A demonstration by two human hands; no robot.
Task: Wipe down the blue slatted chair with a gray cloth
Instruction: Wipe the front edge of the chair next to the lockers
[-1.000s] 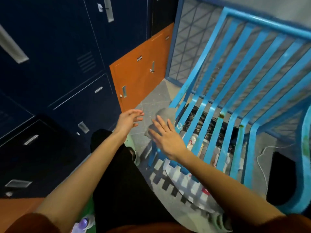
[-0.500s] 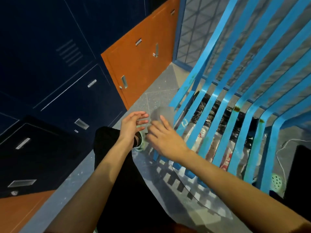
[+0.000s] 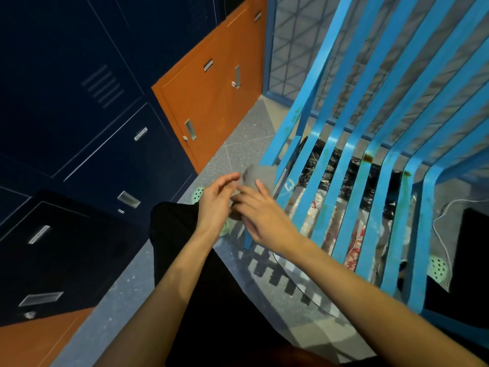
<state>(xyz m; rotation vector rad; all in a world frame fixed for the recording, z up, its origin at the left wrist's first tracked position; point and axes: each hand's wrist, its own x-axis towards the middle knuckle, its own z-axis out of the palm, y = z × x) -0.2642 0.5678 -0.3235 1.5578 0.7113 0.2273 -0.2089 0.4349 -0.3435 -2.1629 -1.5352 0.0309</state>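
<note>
The blue slatted chair (image 3: 353, 205) fills the right half of the view, its slats smeared with rust and dirt. A gray cloth (image 3: 255, 174) lies bunched at the chair's front left corner. My left hand (image 3: 215, 207) pinches the cloth's left side between fingers and thumb. My right hand (image 3: 267, 219) meets it from the right, fingers curled round the lower part of the cloth. Both hands touch each other just left of the seat edge. The cloth's lower half is hidden by my fingers.
Dark blue lockers (image 3: 79, 128) and an orange locker door (image 3: 211, 107) stand to the left. Black plastic and wrappers (image 3: 341, 165) lie under the seat. Green slippers (image 3: 438, 268) are on the speckled floor, with a white cable (image 3: 447, 205) and a black object (image 3: 473, 247) at the right.
Both hands have moved in from open and apart to close together on the gray cloth at the chair's corner. The view has dropped nearer to the seat.
</note>
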